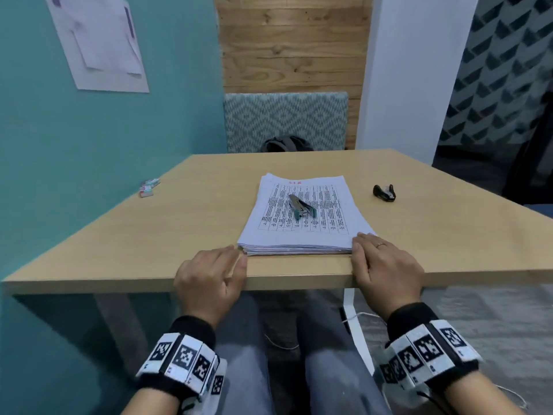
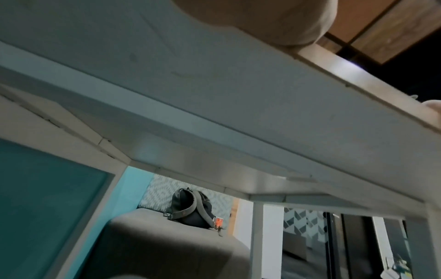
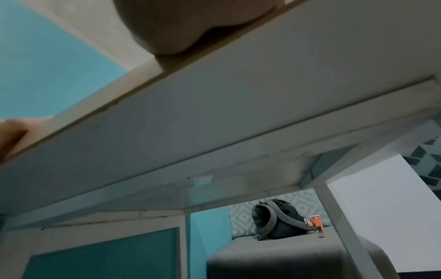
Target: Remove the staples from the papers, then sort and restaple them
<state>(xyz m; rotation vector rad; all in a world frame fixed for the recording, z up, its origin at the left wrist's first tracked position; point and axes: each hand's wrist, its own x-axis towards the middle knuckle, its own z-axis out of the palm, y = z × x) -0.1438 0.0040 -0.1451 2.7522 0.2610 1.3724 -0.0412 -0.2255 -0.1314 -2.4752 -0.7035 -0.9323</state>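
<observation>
Both hands lay flat and relaxed on the table's (image 1: 119, 235) near edge, holding nothing: the left hand (image 1: 209, 280) just beside the paper stack's (image 1: 302, 235) near-left corner, the right hand (image 1: 386, 268) touching its near-right corner. Straight ahead, the stapler (image 1: 301, 206) lay atop the stack, long axis slanting away leftward. The black staple remover (image 1: 384, 193) sat nearer the right hand, probably its reach.

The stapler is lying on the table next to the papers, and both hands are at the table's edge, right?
Not quite. The stapler is lying on top of the papers, not next to them; the head view shows it. The left hand and right hand are indeed at the table's edge.
</observation>
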